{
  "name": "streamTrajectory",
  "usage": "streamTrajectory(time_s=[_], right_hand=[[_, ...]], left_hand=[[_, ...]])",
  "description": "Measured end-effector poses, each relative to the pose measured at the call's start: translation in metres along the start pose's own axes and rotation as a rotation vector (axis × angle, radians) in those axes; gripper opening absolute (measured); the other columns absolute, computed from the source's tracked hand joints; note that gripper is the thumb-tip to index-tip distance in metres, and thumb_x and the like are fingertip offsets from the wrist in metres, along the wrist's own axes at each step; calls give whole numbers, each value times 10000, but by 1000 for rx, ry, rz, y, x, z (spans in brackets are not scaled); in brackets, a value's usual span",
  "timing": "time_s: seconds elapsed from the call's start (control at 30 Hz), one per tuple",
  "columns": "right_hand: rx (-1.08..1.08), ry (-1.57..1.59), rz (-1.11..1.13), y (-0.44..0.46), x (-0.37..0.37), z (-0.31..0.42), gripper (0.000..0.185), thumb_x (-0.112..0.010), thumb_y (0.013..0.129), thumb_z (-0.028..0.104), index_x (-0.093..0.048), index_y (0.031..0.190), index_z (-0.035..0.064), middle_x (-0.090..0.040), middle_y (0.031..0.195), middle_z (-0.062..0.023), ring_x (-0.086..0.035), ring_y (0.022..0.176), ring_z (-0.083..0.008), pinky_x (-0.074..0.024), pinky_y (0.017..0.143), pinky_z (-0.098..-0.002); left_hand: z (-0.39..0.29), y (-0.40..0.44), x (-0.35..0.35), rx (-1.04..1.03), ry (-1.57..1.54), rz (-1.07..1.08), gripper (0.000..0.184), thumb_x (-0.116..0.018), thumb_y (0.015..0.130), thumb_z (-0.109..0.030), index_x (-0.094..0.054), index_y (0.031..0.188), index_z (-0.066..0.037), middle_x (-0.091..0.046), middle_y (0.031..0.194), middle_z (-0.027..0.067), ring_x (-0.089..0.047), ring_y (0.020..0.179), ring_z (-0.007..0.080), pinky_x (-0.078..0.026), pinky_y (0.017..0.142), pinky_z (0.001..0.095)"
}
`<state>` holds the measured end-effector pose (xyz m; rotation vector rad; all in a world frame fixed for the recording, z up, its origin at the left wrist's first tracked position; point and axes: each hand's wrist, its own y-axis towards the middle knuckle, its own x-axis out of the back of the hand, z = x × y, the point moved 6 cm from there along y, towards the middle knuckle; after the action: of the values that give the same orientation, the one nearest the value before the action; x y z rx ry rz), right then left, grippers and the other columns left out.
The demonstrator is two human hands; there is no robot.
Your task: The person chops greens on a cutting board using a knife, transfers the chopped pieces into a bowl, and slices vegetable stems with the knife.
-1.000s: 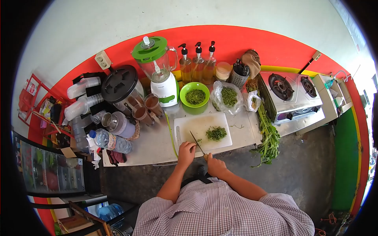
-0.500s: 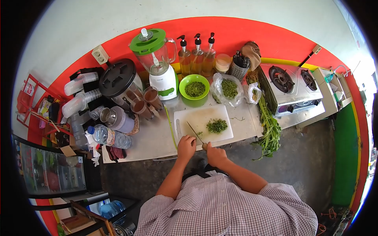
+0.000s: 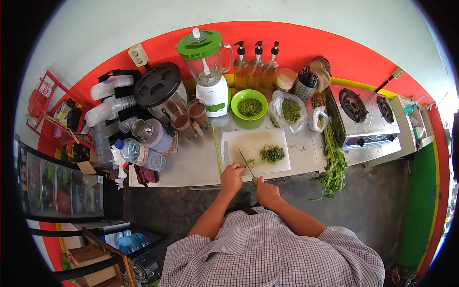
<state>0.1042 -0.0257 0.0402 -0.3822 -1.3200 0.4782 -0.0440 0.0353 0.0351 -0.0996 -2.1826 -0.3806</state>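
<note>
My right hand (image 3: 268,192) is wrapped round the handle of a knife (image 3: 246,160), whose blade slants up and left over the white cutting board (image 3: 229,152). My left hand (image 3: 231,178) is at the board's front left corner, left of the blade. Its fingers are curled together, and whatever may be in them is hidden. A heap of chopped green herbs (image 3: 272,154) lies on the board right of the blade, with a few green bits beside the knife. One long green stalk (image 3: 215,150) rests on the counter along the board's left side.
Behind the board stand a green bowl (image 3: 249,123) of chopped greens, a plastic bag (image 3: 288,111) of greens and a blender (image 3: 213,98). Leafy stalks (image 3: 334,170) hang over the counter edge by the stove (image 3: 366,129). Cups of brown drink (image 3: 183,125) and a water bottle (image 3: 143,155) stand left.
The view has shifted, so the counter items appear farther right. The knife stays in my right hand and my left hand stays beside the blade. The herb heap looks about the same.
</note>
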Motion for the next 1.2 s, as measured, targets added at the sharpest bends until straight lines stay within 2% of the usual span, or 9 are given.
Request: streamTrajectory(time_s=[0.3,0.5,0.57,0.63,0.77,0.9,1.07,1.13,1.2], right_hand=[[14,-75,-23,-1,9,5,568,-706,839,163,-414,1277,-49,-750,930,-173,-756,872,-333,-605,740,-435],[43,-63,-49,10,-2,5,543,-732,818,168,-429,1218,-38,-747,939,-178,-757,874,-321,-607,734,-423],[50,-41,-19,4,6,7,532,-727,818,157,-432,1214,-39,-746,933,-182,-756,864,-334,-607,735,-426],[47,-21,-6,1,5,8,595,-695,819,148,-417,1285,-95,-733,911,-194,-749,848,-344,-602,721,-422],[29,-19,-13,11,-9,-1,606,-695,818,151,-412,1291,-100,-732,921,-207,-748,853,-356,-602,734,-433],[56,2,3,3,5,3,623,-684,819,146,-394,1307,-111,-729,931,-226,-745,861,-375,-602,751,-453],[17,35,-10,5,-2,0,556,-666,823,134,-419,1265,-97,-727,941,-238,-742,869,-381,-596,761,-468],[43,35,20,8,6,1,606,-746,805,180,-420,1256,-60,-729,1001,-225,-741,927,-369,-599,791,-450],[42,36,28,3,9,2,595,-740,808,173,-421,1254,-58,-730,998,-225,-741,927,-371,-598,795,-449]], left_hand=[[-1,6,-5,23,42,-37,119,-695,850,-107,-785,927,-115,-683,902,30,-651,879,251,-558,767,379],[10,3,-6,177,-55,-39,103,-704,860,-127,-766,941,-105,-690,914,50,-655,895,266,-550,773,385],[10,4,-5,127,-83,-78,97,-707,858,-125,-761,935,-101,-677,890,60,-648,877,274,-545,770,390],[7,4,-2,74,-79,-71,100,-704,855,-113,-760,936,-99,-666,882,59,-642,868,276,-544,768,393],[6,-1,-1,-85,-87,-86,140,-690,846,-56,-766,956,-95,-632,872,58,-624,847,279,-538,765,400],[16,-6,-6,-90,-153,-92,165,-682,842,-26,-775,967,-84,-627,888,65,-619,852,282,-531,757,404],[29,2,-10,73,-303,-39,140,-707,844,-25,-781,961,-47,-653,910,93,-649,797,249,-539,735,350],[29,5,-12,89,-308,-24,140,-713,841,-30,-783,961,-48,-656,903,91,-651,783,241,-541,729,344],[31,5,-12,100,-309,-4,139,-719,838,-35,-784,960,-49,-659,897,88,-653,768,232,-542,724,338]])
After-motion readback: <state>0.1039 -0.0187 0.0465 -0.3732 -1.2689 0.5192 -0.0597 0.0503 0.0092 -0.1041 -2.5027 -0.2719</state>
